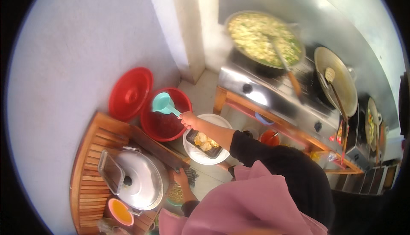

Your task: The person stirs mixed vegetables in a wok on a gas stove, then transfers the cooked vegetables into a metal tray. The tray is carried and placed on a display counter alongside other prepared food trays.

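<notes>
My right hand [188,121] is closed round the handle of a turquoise plastic dipper [162,102]. The dipper's bowl is over the red tub [187,102], which holds what looks like water. Leaning on the wall to its left is a round red lid [131,94]. Below my right forearm, a dark tray of pale yellow fried pieces [204,142] sits on a white round tub [194,154]. Lower down, my left hand [181,178] is at the end of the wooden bench [156,148]; its fingers are too small and partly hidden to read.
A large metal pot [147,171] with a clear rectangular container [112,173] on its lid stands on the bench, near an orange bowl [121,212]. To the right, a stove [273,94] carries a wok of chopped vegetables [260,36] and another wok [344,85] with a ladle.
</notes>
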Tool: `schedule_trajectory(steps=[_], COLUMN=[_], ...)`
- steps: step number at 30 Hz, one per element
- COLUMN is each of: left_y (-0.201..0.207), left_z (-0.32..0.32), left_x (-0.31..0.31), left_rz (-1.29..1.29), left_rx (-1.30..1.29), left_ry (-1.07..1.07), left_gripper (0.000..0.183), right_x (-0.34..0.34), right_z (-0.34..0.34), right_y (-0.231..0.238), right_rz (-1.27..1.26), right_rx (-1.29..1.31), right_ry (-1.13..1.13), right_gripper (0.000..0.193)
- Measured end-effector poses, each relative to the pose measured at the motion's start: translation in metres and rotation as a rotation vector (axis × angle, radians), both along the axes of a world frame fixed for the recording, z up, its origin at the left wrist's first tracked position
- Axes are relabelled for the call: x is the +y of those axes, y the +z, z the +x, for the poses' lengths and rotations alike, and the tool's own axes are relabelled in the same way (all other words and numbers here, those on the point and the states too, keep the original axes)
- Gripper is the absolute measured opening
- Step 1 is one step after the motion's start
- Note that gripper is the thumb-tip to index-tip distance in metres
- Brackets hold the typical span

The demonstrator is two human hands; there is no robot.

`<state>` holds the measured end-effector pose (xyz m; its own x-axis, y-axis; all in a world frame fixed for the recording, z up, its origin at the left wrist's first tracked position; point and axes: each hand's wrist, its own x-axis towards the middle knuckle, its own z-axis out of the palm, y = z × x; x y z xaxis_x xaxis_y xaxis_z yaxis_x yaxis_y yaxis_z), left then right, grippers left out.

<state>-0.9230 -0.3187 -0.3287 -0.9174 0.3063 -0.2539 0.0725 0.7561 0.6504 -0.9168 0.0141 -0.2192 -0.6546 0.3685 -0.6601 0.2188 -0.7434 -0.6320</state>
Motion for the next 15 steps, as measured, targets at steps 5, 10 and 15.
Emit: schedule_trajectory(steps=[5,10,15], left_y=[0.09,0.244,0.399], left_z=[0.078,0.128,0.182], left_x=[-0.034,0.007,0.048], left_rz=[0.318,0.635,0.964], left_rx=[-0.095,-0.049,-0.498], left_ry=[-0.094,-0.477,-0.513], left_gripper=[0.062,0.047,0.04], right_x=[-0.033,-0.076,-0.12], right_z=[0.054,0.124,0.235], right_y=[0.115,0.24,0.357], right_rz=[0.097,0.158,0.205], right_rx=[0.28,0.498,0.652], right_ry=[-0.044,-0.045,-0.071], right_gripper=[0.019,0.018,0.015])
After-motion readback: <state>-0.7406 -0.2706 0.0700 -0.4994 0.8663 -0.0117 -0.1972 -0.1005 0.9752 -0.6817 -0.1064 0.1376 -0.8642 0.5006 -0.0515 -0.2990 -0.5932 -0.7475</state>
